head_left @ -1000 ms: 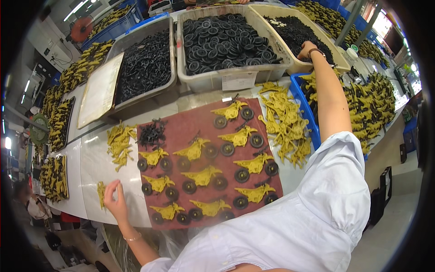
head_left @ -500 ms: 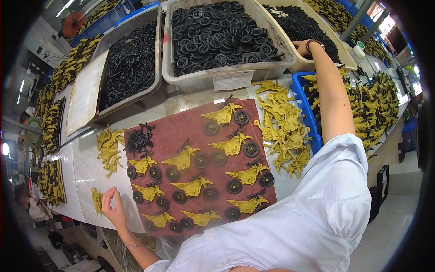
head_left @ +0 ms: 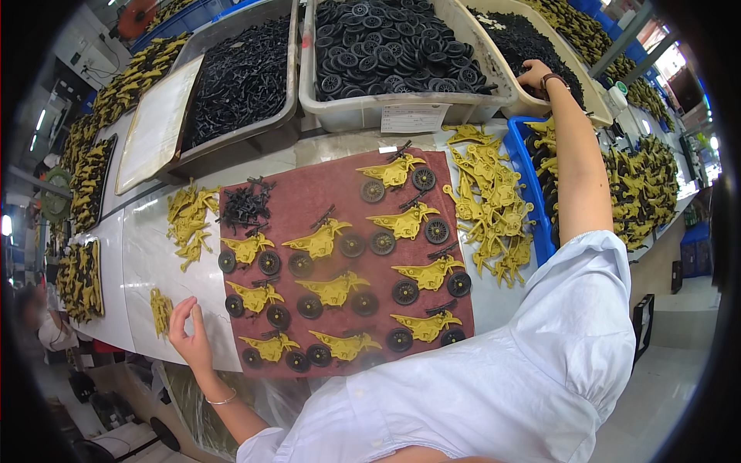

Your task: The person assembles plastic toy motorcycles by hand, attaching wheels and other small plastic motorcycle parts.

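Note:
My right hand [head_left: 534, 77] is over the near left side of a cream bin [head_left: 600, 108] of small black parts [head_left: 517, 38]. Its fingers curl downward; whatever they grip is too small to make out. Beside a small pile of yellow pieces [head_left: 160, 312], my left hand [head_left: 190, 333] hovers with thumb and fingers apart, holding nothing. Between the arms, a dark red cloth [head_left: 309, 193] carries rows of yellow toy motorcycle bodies [head_left: 318, 239] with black spoked wheels [head_left: 436, 230] laid at them. Thin black parts lie along the tops of several bodies.
Behind the cloth stand a bin of black wheels [head_left: 378, 54] and a bin of thin black parts [head_left: 243, 85]. Loose black parts [head_left: 245, 202] lie on the cloth's far left corner. Yellow bodies [head_left: 490, 201] are heaped on the right, beside a blue tray [head_left: 532, 201].
The view has shifted, so the table sits higher and further right. More of my right hand shows above the black parts. My left hand stays beside the small yellow pile.

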`<action>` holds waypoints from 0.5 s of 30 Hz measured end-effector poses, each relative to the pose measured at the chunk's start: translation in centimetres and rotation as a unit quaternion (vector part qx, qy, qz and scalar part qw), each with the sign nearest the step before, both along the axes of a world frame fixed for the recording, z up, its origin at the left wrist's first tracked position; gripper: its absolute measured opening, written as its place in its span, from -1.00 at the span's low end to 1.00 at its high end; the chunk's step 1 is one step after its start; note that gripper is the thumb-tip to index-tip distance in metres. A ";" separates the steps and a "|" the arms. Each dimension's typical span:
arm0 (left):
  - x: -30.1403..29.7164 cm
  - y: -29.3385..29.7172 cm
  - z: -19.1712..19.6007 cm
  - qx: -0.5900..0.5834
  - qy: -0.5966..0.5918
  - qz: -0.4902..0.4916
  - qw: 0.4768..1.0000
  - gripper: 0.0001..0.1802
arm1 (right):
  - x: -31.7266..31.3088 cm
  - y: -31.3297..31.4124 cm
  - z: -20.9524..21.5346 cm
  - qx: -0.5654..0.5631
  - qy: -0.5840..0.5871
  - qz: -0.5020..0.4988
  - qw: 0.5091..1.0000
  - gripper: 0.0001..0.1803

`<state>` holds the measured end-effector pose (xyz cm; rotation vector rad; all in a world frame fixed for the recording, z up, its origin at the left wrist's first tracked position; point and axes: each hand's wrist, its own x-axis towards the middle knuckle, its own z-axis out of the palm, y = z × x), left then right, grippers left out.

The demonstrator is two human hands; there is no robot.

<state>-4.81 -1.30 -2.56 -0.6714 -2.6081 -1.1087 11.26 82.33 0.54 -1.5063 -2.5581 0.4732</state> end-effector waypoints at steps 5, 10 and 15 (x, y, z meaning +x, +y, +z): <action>0.6 -0.3 -0.3 0.003 -0.007 0.007 1.000 -0.86 | 0.1 -3.1 2.9 -0.044 -0.055 0.001 0.997 -0.47; 0.6 -0.3 -0.6 0.010 -0.008 -0.004 1.000 -0.85 | 0.9 2.1 0.3 -0.006 -0.055 0.004 0.998 -0.68; 1.1 -0.6 -0.5 0.009 -0.010 0.001 1.000 -0.85 | -0.9 -1.3 2.3 -0.015 0.123 -0.039 0.992 -0.84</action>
